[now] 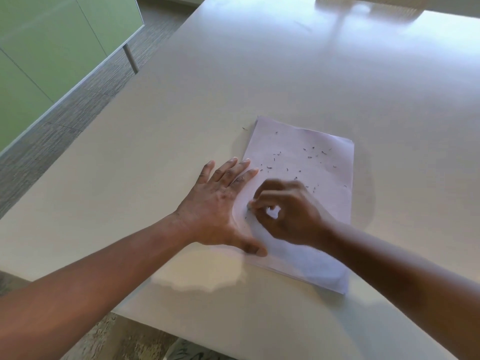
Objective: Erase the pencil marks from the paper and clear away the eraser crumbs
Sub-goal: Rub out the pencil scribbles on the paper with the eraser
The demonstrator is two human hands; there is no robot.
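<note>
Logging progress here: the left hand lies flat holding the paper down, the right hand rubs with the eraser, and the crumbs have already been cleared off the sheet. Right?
Not quite. In the head view crumbs still lie scattered over the paper. The rest holds: left hand flat on it, right hand on the eraser.

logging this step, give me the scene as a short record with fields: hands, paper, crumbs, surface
left hand: left hand lies flat, fingers spread, pressing the paper's left edge
right hand: right hand is curled round a small white eraser, blurred, low on the sheet
paper: white paper lies flat on the table
crumbs: dark eraser crumbs scattered over the sheet's upper half, one just off its top left corner
surface: pale table
</note>
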